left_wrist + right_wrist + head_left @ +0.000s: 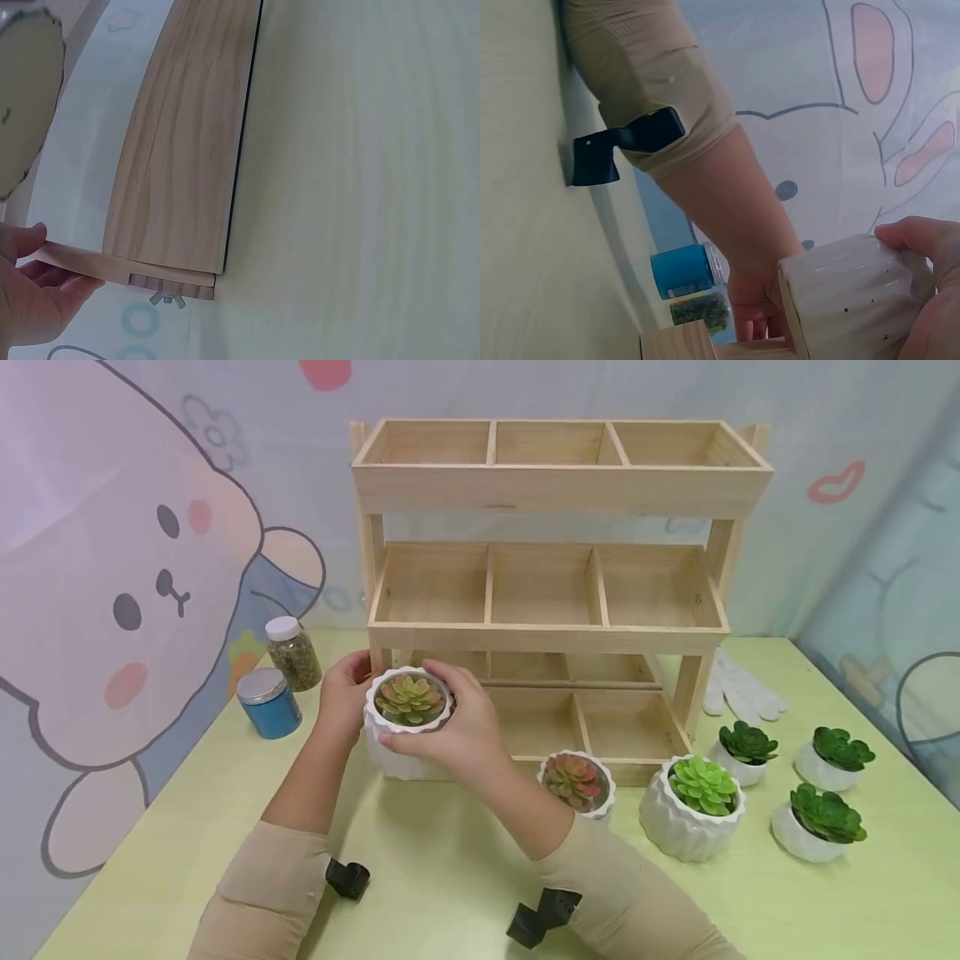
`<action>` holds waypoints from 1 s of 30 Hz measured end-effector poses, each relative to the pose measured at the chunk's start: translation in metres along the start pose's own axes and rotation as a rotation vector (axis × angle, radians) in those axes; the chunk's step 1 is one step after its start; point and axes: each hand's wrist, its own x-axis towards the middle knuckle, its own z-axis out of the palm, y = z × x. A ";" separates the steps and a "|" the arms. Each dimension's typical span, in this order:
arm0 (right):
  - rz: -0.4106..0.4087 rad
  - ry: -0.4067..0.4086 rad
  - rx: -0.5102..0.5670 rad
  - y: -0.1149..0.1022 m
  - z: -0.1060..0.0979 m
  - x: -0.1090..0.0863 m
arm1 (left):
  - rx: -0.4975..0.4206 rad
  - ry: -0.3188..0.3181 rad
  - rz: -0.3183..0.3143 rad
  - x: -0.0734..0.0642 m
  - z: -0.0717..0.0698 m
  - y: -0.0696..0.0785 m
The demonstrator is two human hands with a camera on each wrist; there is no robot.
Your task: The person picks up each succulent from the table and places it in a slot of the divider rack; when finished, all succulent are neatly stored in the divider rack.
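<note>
My right hand [471, 725] grips a white ribbed pot [386, 745] holding a yellow-green succulent [409, 698]. The pot is in front of the lower left of a three-tier wooden plant shelf [555, 489]. Seen from the right wrist, the pot [840, 300] is tipped on its side in the picture, with the right thumb along it. At the shelf's left side my left hand [345, 700] is partly behind the pot. In the left wrist view that hand [37, 304] holds the wooden side post [82, 261] between thumb and fingers.
A reddish succulent [573, 779] and a bright green one [703, 785] stand in white pots before the shelf. Several small dark green potted plants [825, 814] are at right, near white gloves [742, 685]. A blue jar [270, 706] and a white-capped jar [292, 656] stand left.
</note>
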 end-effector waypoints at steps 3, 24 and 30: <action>-0.029 0.050 0.010 0.002 0.007 0.006 | 0.006 0.003 0.011 -0.001 -0.001 -0.001; -0.076 0.373 -0.132 0.041 0.039 0.021 | 0.120 0.020 0.060 0.003 0.001 -0.005; 0.022 0.356 -0.102 0.051 0.041 0.025 | 0.111 0.014 0.064 0.002 0.001 -0.004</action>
